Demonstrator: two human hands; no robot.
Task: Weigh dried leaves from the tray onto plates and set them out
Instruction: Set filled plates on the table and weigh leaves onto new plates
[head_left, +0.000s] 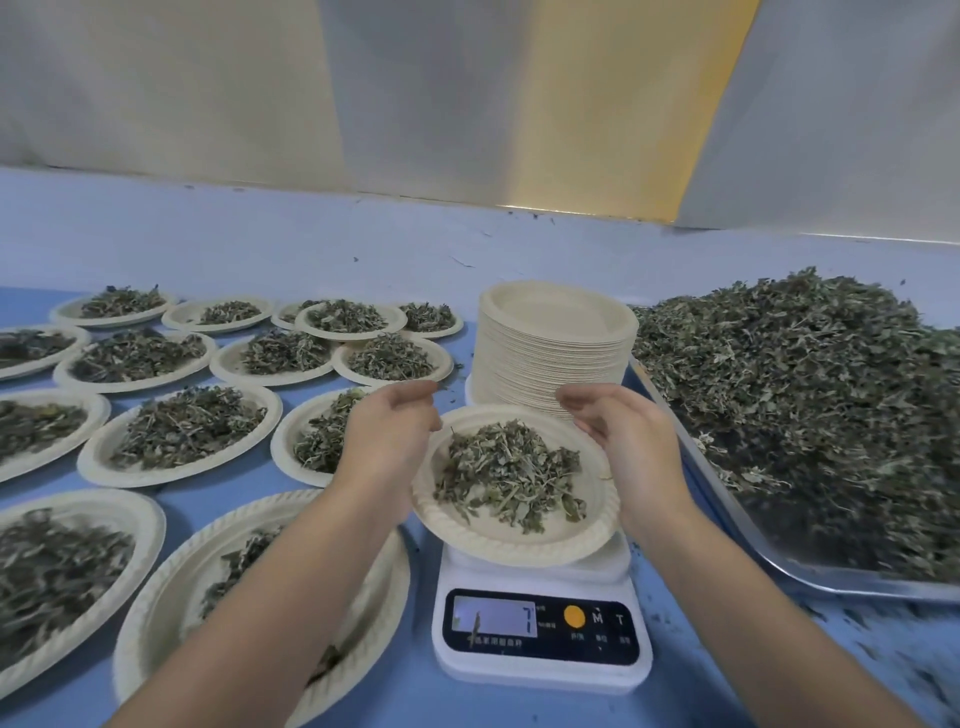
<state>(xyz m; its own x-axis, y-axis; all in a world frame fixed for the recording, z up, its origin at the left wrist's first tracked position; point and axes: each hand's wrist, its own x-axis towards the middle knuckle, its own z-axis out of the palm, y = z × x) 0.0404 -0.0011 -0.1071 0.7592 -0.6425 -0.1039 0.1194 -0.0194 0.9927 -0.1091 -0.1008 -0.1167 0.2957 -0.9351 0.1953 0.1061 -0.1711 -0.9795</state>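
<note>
Well along: over 10 filled plates (104, 467) set out on tabletop (415, 696), 1 more plate (519, 551) of leaves (509, 467) on scale (540, 670) reading 7, left hand (389, 436) and right hand (628, 441) beside it, fingers (582, 400) loosely curved, empty; tray (779, 566) heaped.

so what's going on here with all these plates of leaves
A person is portioning dried leaves. One plate of them sits on the scale, whose display shows a 7. The left hand and right hand flank its rim, fingers loosely curved, with no clear grip. A stack of empty plates stands behind, the heaped tray lies to the right, and filled plates spread out to the left.
</note>
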